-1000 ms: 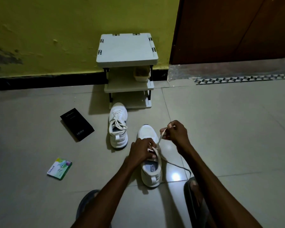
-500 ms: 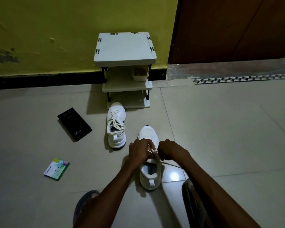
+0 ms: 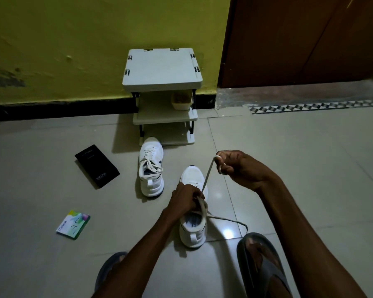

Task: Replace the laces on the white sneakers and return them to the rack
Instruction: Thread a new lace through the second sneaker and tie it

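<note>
White lace (image 3: 208,173) stretched taut toward one o'clock, pinched in the right hand (image 3: 239,168), while the left hand (image 3: 184,198) gripped the sneaker (image 3: 193,227) at six o'clock on the floor (image 3: 314,151). Lacing seemed underway; the next eyelet wanted careful threading.

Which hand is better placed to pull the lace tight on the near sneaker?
The right hand: its fingers pinch the lace, stretched up from the sneaker. The left hand grips the sneaker's top and likely steadies it.
</note>
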`<state>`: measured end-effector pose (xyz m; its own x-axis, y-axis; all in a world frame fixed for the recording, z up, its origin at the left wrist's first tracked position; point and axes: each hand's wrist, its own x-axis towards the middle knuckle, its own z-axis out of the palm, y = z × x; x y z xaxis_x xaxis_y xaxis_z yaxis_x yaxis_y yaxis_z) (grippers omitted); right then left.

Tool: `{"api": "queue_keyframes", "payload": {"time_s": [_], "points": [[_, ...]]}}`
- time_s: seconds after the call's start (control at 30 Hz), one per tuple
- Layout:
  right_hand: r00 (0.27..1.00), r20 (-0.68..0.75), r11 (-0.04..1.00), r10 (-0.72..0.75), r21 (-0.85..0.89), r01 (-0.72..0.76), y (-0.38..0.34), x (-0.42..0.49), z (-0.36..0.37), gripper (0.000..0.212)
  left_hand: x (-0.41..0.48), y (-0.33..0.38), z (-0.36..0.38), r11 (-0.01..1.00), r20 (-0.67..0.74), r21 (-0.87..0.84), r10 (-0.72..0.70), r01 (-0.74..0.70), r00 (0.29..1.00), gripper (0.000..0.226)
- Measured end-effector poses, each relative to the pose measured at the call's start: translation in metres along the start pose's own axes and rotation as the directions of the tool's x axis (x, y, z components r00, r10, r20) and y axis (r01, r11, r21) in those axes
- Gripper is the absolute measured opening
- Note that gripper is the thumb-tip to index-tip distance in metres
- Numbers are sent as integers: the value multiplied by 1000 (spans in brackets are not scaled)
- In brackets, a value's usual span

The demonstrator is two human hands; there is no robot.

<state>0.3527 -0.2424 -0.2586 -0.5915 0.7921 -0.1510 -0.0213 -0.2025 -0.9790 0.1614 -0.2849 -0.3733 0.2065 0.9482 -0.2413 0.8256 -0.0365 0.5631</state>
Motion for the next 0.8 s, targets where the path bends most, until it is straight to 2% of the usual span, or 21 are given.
{"api": "queue_keyframes", "payload": {"time_s": [0.1, 0.17, 0.3, 0.37, 0.47, 0.57, 0.63, 0.67, 0.7, 0.73, 0.8], "points": [[1000, 16, 995, -7, 101, 5, 11, 0, 6, 26, -3, -5, 5, 999, -48, 39, 32, -30, 998, 37], [999, 7, 975, -39, 220, 37, 16, 0, 6, 25, -3, -8, 5, 999, -113, 2, 38, -38, 993, 44], [996, -63, 852, -62, 517, 85, 27, 4, 12, 24, -1, -9, -1, 998, -190, -57, -36, 25, 981, 53], [996, -92, 836, -12, 545, 60, 33, 9, 14, 18, 0, -11, -2, 991, -204, -110, -95, 74, 974, 54], [989, -131, 849, 62, 528, 17, 38, 10, 8, 33, 0, -15, -3, 976, -226, -159, -180, 146, 957, 52], [977, -183, 835, 106, 550, 12, 42, 6, -7, 30, -1, -21, -4, 968, -234, -182, -214, 174, 948, 47], [977, -131, 923, 171, 367, -112, 44, -1, -16, 16, -2, -23, -6, 963, -227, -199, -223, 179, 948, 43], [966, -90, 958, 240, 185, -221, 47, -4, -20, 26, -1, -24, -5, 965, -227, -195, -216, 172, 950, 41], [937, -55, 937, 345, -32, -347, 51, -7, -22, 34, -1, -25, -4, 968, -230, -187, -206, 165, 951, 40], [883, -56, 849, 467, -251, -465, 55, -8, -22, 33, -1, -25, -3, 972, -233, -178, -194, 155, 953, 38], [723, -157, 505, 673, -616, -604, 66, -9, -23, 16, -1, -24, 2, 975, -222, -168, -179, 143, 958, 34]]}}
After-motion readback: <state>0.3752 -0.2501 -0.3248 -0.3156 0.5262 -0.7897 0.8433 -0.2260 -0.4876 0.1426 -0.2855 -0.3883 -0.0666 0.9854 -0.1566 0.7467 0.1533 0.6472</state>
